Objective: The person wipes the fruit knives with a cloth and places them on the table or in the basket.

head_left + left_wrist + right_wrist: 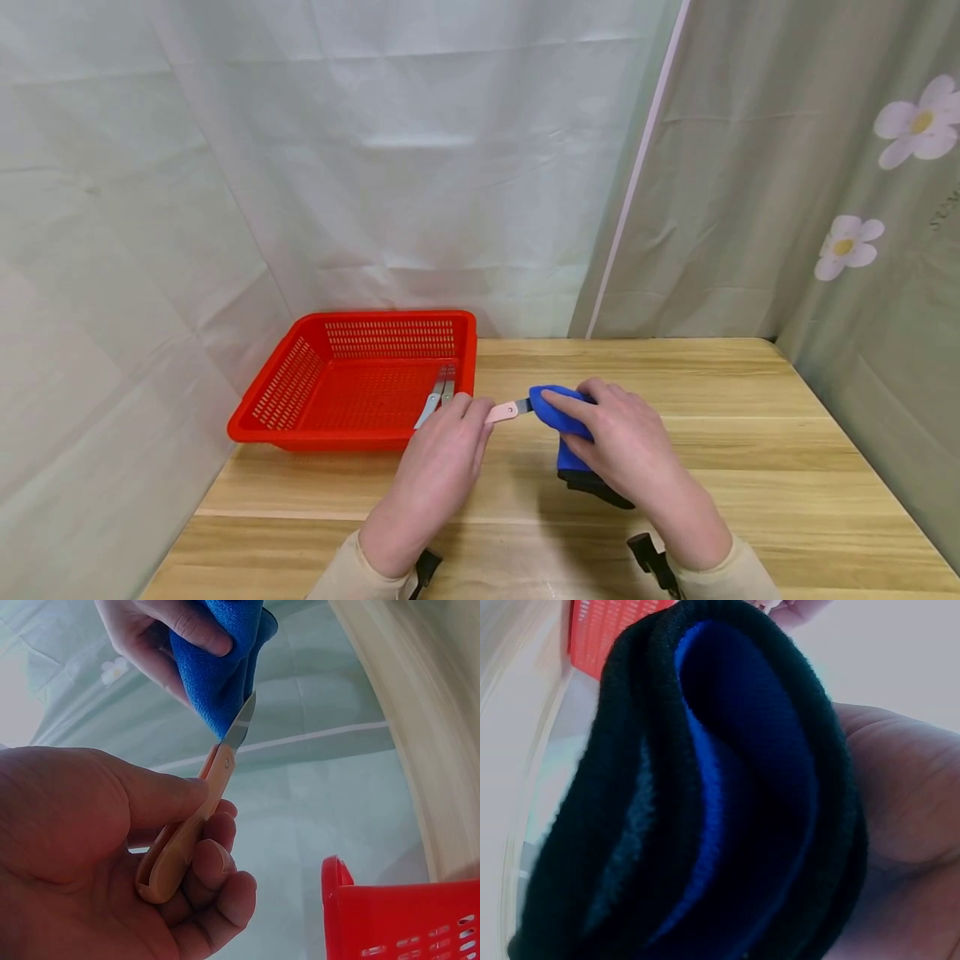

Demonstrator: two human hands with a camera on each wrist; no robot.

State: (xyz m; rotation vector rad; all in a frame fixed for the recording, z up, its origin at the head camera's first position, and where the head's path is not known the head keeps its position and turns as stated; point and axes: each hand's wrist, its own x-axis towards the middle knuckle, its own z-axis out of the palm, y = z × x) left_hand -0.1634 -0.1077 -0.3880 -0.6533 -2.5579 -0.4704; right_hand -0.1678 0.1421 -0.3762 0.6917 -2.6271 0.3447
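My left hand [447, 471] grips the pale pink handle of a folding knife [196, 829], its thumb along one side and fingers curled beneath. The blade [241, 724] is out and points toward my right hand [626, 437]. That hand pinches a folded blue cloth [558, 410] with a black edge, and the cloth wraps over part of the blade. In the left wrist view the blade's tip shows beside the cloth [221, 667]. The cloth's dark folded border [682, 780] fills most of the right wrist view and hides the knife there.
A red plastic basket [352, 439] with slotted walls stands at the left back of the wooden table [735, 450]. Inside its right side lie knives with pale handles [433, 402]. Curtains [450, 167] hang behind the table and along its sides.
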